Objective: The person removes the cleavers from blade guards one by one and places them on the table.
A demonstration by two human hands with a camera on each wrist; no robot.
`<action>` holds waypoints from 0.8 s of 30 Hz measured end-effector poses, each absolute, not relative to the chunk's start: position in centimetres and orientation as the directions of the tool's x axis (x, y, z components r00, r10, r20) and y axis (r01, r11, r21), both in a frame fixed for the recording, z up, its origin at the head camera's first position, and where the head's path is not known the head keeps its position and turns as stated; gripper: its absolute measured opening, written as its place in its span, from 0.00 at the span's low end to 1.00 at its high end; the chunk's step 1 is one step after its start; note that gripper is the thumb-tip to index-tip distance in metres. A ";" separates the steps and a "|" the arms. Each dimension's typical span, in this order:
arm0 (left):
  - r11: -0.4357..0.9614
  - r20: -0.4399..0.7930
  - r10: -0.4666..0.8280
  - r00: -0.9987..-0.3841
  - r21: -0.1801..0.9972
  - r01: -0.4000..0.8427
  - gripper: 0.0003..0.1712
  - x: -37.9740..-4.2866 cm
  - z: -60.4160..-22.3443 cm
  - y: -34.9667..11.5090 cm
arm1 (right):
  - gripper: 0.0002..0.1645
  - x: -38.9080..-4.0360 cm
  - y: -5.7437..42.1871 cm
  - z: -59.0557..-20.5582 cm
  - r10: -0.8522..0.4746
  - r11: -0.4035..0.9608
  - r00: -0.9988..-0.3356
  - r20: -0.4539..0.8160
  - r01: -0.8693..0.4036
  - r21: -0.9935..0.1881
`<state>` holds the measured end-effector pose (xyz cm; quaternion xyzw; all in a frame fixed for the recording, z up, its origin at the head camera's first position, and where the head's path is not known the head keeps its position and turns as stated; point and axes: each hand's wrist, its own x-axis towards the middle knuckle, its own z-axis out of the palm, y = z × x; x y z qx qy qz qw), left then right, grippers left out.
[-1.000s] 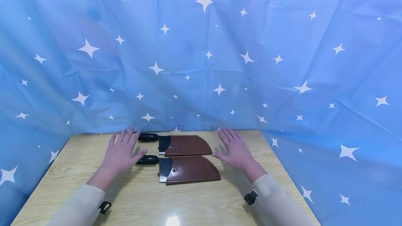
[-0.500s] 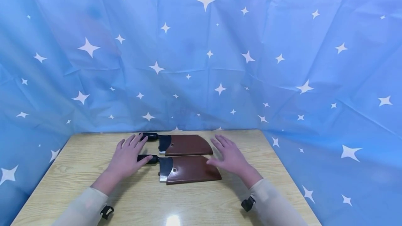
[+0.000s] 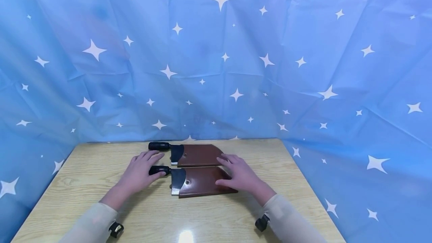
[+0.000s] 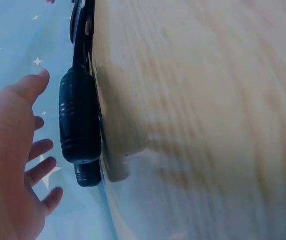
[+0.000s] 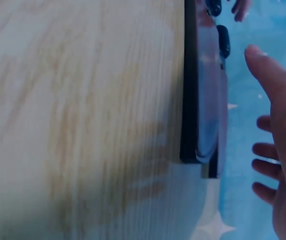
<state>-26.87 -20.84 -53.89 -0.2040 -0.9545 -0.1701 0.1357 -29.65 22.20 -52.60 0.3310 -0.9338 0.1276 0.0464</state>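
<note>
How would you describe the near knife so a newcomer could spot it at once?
In the head view, find the wooden table before the starry curtain. On it, lying crosswise in front of the person, is the near knife, brown-sheathed and black-handled. The far knife looks much alike, but the near one lies farther from the curtain.

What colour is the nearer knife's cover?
The cover is reddish brown, clearest in the head view.

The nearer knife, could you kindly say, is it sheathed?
Sheathed: the brown sheath covers its blade, except the end by the black handle.
</note>
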 end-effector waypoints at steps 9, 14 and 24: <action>0.831 0.320 0.367 -0.873 0.308 0.463 0.39 -27.7 -54.9 -21.1 | 0.58 -29.2 20.7 -53.5 -0.635 0.735 -0.760 0.140 -0.650 -0.194; 0.805 0.318 0.394 -0.862 0.334 0.491 0.34 -28.1 -55.1 -21.0 | 0.58 -29.2 20.0 -53.7 -0.654 0.729 -0.748 0.113 -0.663 -0.169; 0.726 0.258 0.435 -0.863 0.466 0.506 0.27 -28.8 -55.3 -20.6 | 0.57 -29.3 18.4 -53.9 -0.700 0.691 -0.706 0.110 -0.708 -0.145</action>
